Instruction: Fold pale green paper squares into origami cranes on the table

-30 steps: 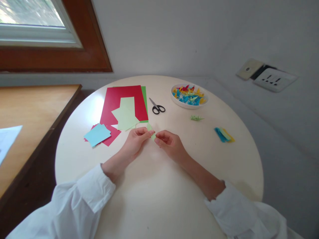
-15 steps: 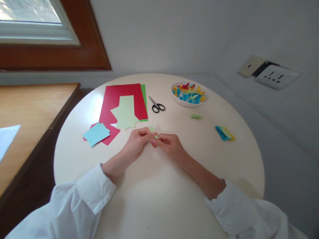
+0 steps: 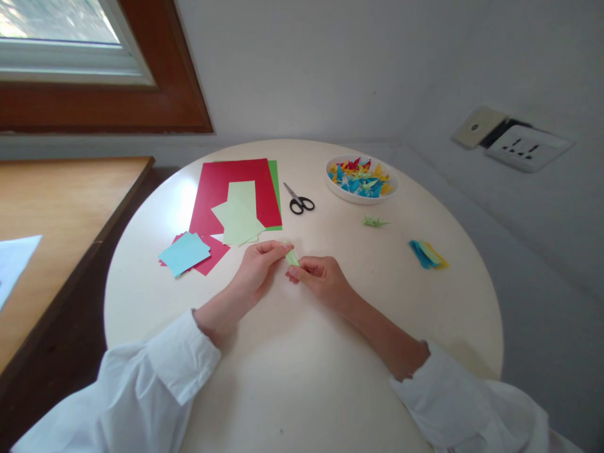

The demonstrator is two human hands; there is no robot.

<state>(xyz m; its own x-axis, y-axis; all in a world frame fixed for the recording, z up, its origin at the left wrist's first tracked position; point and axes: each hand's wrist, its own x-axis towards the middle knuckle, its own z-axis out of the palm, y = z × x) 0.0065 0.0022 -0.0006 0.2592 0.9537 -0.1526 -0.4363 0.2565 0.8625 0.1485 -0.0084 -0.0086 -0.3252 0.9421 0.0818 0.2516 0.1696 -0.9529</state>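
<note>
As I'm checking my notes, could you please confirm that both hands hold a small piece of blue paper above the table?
Not quite: the paper is pale green, as the head view shows; the left hand and right hand do hold it above the table.

No text, label, brand, number or sign can be read. On the white sheet [image 3: 15,261] at the left edge, faint marks can be seen, but they are too blurred to be made out.
</note>
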